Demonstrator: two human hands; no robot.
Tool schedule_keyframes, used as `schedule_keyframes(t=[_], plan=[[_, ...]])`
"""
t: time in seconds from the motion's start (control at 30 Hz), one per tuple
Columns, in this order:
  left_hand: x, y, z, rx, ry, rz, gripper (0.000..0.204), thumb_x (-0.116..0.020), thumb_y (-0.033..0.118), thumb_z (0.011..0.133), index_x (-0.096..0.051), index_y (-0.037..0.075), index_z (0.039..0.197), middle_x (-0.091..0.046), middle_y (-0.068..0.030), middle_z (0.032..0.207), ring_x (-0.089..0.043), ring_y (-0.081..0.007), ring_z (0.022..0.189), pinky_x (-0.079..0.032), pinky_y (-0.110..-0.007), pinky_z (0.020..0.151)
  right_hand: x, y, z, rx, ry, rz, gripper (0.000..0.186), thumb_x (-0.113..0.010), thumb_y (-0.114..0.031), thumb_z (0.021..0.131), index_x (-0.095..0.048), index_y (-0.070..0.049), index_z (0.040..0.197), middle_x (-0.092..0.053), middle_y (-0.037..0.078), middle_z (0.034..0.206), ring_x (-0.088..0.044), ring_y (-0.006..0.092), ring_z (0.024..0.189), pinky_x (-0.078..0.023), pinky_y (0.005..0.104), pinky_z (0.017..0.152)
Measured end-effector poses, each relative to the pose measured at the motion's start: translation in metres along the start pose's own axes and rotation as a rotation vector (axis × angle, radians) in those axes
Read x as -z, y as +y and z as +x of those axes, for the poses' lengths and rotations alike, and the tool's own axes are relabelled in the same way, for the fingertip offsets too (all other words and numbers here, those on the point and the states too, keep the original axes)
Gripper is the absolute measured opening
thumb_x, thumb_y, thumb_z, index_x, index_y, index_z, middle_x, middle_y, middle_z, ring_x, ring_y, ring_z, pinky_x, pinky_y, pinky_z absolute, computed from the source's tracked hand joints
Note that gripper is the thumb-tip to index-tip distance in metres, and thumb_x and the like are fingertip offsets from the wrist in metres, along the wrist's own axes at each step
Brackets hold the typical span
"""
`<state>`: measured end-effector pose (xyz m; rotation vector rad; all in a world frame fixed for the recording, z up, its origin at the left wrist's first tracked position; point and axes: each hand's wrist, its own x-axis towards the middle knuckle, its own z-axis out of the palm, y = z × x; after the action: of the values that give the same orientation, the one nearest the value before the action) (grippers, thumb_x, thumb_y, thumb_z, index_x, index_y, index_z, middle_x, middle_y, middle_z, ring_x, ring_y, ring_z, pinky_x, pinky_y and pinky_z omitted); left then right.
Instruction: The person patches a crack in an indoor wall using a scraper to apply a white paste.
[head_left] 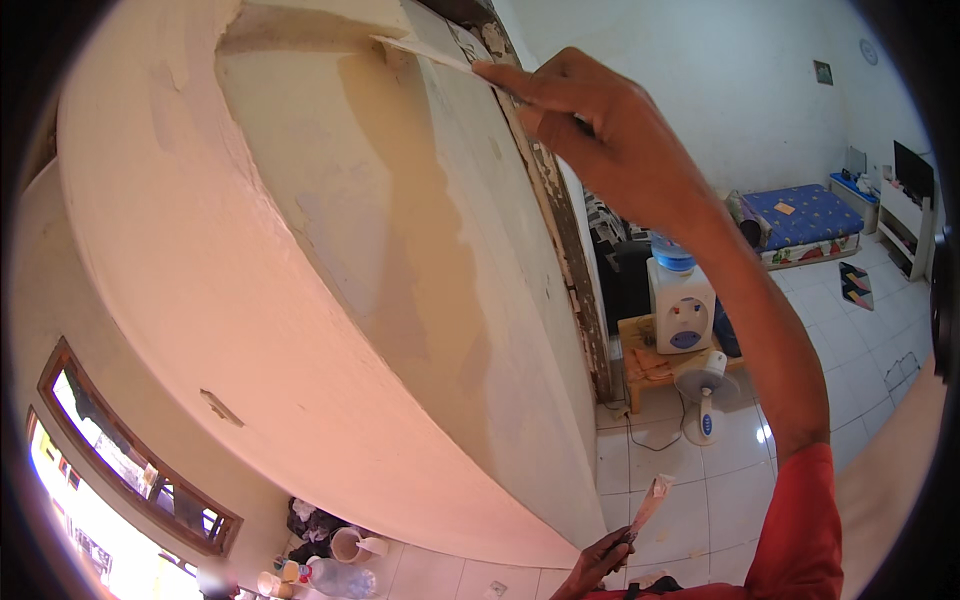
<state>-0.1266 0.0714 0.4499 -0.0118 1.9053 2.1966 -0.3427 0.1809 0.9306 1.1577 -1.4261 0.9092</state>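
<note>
My right hand (610,125) is raised at the top, fingers closed round a thin, pale putty knife (435,54). Its blade edge touches the wall near the upper end of the patched panel. Down that wall panel (405,210) runs a darker, damp-looking band of beige filler, with lighter, smoother plaster on either side. Low in the view, my left hand (603,558) grips the handle of a second putty knife (656,496), whose flat blade is smeared with pinkish filler. This one is held away from the wall, over the tiled floor.
A worn wooden door frame (555,215) borders the panel. Beyond it stand a water dispenser (684,310) on a low wooden table, a small fan (704,395) and a blue mattress (812,215). A bucket (348,545) and a large bottle (342,578) sit at lower left.
</note>
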Motion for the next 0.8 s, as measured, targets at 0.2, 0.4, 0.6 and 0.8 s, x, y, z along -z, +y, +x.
schedule_keyframes(t=[0.2,0.4,0.6,0.8], plan=[[0.003,-0.009,0.003,0.037,0.002,-0.032,0.058,-0.060,0.037,0.096,-0.049,0.000,0.139,-0.061,-0.0008,0.099,-0.051,-0.0092,0.076,-0.044,-0.026,0.067,-0.026,-0.023,-0.013,-0.029,0.009,0.099,0.039,-0.062,-0.010,0.093,-0.061,-0.011,0.131,-0.052,0.015,0.089,-0.054,0.0300,0.078,-0.045,0.0401,0.075],[0.004,-0.005,0.002,0.033,-0.007,-0.022,0.057,-0.060,0.037,0.096,-0.049,0.001,0.139,-0.061,-0.0003,0.100,-0.051,-0.0090,0.077,-0.043,-0.026,0.068,0.007,-0.032,-0.043,-0.098,-0.131,0.042,0.038,-0.062,-0.009,0.092,-0.062,-0.009,0.130,-0.050,0.013,0.086,-0.054,0.0276,0.075,-0.044,0.0390,0.072],[0.007,-0.004,0.006,0.030,-0.042,0.049,0.057,-0.060,0.036,0.096,-0.050,0.001,0.139,-0.061,0.0003,0.099,-0.051,-0.0087,0.077,-0.043,-0.026,0.067,0.019,-0.023,-0.029,-0.122,-0.131,-0.037,0.042,-0.060,-0.004,0.093,-0.060,-0.012,0.134,-0.045,0.003,0.080,-0.042,0.0130,0.070,-0.038,0.0290,0.064],[0.001,0.015,0.000,-0.018,-0.052,0.018,0.055,-0.058,0.037,0.097,-0.050,0.001,0.138,-0.060,0.0006,0.097,-0.049,-0.0085,0.075,-0.042,-0.025,0.067,0.006,-0.012,-0.004,-0.024,-0.042,-0.009,0.038,-0.061,-0.014,0.096,-0.060,-0.014,0.135,-0.043,0.000,0.080,-0.038,0.0119,0.068,-0.036,0.0273,0.063]])
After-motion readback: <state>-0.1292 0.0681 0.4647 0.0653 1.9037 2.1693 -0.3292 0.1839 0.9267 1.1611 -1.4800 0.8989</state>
